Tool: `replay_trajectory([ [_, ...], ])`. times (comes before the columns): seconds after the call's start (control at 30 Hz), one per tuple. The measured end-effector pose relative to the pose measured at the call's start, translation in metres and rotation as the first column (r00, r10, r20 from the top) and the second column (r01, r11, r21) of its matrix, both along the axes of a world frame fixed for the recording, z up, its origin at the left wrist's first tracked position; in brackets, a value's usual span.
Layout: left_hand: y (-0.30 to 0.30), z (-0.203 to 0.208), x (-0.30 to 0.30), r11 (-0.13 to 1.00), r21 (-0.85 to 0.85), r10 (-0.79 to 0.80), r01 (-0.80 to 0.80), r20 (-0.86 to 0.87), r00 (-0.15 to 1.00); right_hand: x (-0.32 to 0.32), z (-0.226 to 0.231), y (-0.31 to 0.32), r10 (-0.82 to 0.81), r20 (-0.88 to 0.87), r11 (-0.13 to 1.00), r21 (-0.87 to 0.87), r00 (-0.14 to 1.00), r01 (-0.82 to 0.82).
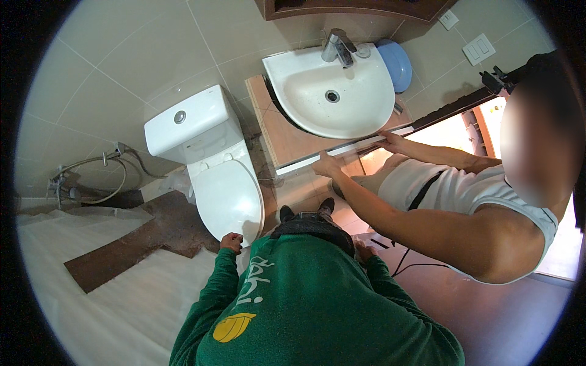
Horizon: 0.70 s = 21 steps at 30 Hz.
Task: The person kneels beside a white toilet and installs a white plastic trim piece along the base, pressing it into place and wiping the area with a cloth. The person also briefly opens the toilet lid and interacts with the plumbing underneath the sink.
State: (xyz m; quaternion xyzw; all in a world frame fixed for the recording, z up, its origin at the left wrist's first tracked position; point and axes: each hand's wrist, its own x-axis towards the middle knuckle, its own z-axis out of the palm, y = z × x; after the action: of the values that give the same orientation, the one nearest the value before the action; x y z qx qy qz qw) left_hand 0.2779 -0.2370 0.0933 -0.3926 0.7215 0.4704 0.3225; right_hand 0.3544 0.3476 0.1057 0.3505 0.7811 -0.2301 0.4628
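head view: wearer's hands (231,242) apart, left curled near toilet lid (229,196).

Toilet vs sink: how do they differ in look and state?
The toilet has its lid down; the sink is open, its drain showing. The sink has a tap; the toilet, a tank with a round flush button. Both are white and glossy.

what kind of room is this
A bathroom, perhaps one under repair: there is a white toilet, a white washbasin with a tap, and a shower hose along the tiled wall.
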Motion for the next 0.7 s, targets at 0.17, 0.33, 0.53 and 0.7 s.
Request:
replay_trajectory([
  [0.17,0.010,0.007,-0.005,1.000,0.000,0.002,-0.002,0.018,1.000,0.000,0.010,0.001,-0.048,0.026,0.996,-0.078,0.999,0.050],
  [0.33,0.004,0.003,0.003,1.000,-0.002,-0.018,0.018,-0.009,1.000,0.000,0.016,-0.003,-0.120,-0.028,0.992,-0.031,0.992,0.119],
  [0.53,0.008,0.005,0.000,0.999,-0.032,-0.034,0.034,-0.001,0.999,0.005,0.019,-0.009,-0.112,-0.135,0.993,0.026,0.984,0.117],
  [0.7,0.014,0.014,-0.002,1.000,-0.023,-0.015,0.015,0.010,1.000,-0.004,0.038,-0.016,0.020,-0.129,0.997,0.073,0.991,-0.011],
])
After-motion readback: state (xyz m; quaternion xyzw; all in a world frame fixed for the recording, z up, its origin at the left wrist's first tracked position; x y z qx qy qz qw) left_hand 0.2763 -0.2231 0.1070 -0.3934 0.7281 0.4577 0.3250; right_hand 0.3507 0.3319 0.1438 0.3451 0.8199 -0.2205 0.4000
